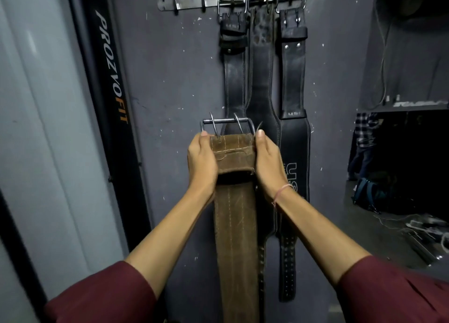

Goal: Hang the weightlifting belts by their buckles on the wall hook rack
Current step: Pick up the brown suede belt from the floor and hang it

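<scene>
- Gripping a brown belt (233, 225) by its upper end, we hold it upright before a dark grey wall (170, 79), the left hand (202, 162) and right hand (268, 163) clamped on opposite edges just beneath the buckle (227, 126).
- Our fingers are closed around the leather on both sides, thumbs pointing up beside the buckle's steel frame; its two prongs stand clear above the strap.
- The rack (194, 1), a worn metal strip with hooks, is fixed high on the wall, well above the buckle.
- Three black belts hang from hooks on the rack's right half by their buckles: a left belt (234, 79), a middle belt (261, 79) and a right belt (292, 79) stamped "USI".
- The brown belt overlaps the lower part of the left and middle black belts as we see it; whether it touches them we cannot tell.
- Two hooks on the rack's left half carry nothing.
- Maroon sleeves (102, 296) cover our upper arms, and a thin pink band (281, 191) circles the right wrist.
- A black upright (111, 79) lettered "PROZVOFIT" stands left of the wall.
</scene>
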Tool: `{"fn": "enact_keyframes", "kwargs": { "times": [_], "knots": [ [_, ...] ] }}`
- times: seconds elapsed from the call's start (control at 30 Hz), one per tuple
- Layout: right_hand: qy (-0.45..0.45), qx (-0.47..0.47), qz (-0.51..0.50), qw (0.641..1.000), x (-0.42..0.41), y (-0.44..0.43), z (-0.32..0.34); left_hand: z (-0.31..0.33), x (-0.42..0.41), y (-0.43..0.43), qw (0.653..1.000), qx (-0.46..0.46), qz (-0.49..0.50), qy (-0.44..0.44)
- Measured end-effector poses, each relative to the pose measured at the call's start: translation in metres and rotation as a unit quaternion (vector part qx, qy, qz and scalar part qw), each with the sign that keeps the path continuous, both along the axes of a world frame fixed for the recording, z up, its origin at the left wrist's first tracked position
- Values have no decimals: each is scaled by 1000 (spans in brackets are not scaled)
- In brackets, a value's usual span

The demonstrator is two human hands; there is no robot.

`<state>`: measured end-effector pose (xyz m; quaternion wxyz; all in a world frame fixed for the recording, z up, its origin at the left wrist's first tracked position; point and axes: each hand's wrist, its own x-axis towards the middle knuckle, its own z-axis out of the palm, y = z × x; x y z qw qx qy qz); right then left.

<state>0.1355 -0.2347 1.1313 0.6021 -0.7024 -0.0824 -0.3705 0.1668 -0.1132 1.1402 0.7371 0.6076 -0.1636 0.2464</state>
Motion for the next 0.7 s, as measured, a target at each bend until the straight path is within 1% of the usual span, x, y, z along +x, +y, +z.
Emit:
{"fn": "enact_keyframes", "kwargs": {
  "times": [0.13, 0.23, 0.37, 0.43, 0.53, 0.7],
  "knots": [
    [-53, 51, 29, 997, 13, -11, 15, 6, 1, -17, 998, -36, 30, -28],
    [-74, 50, 34, 995, 21, -17, 26, 19, 6, -28, 996, -47, 59, -49],
    [-109, 58, -27, 992, 37, -23, 44, 38, 13, -40, 990, 1, 99, -97],
    [-127, 38, -56, 990, 42, -22, 55, 47, 20, -45, 986, 12, 132, -103],
    [-159, 0, -77, 984, 50, -18, 68, 56, 35, -46, 980, 14, 169, -105],
    [-191, 15, -102, 976, 78, -10, 92, 74, 60, -37, 972, 30, 184, -144]
  ]
}}
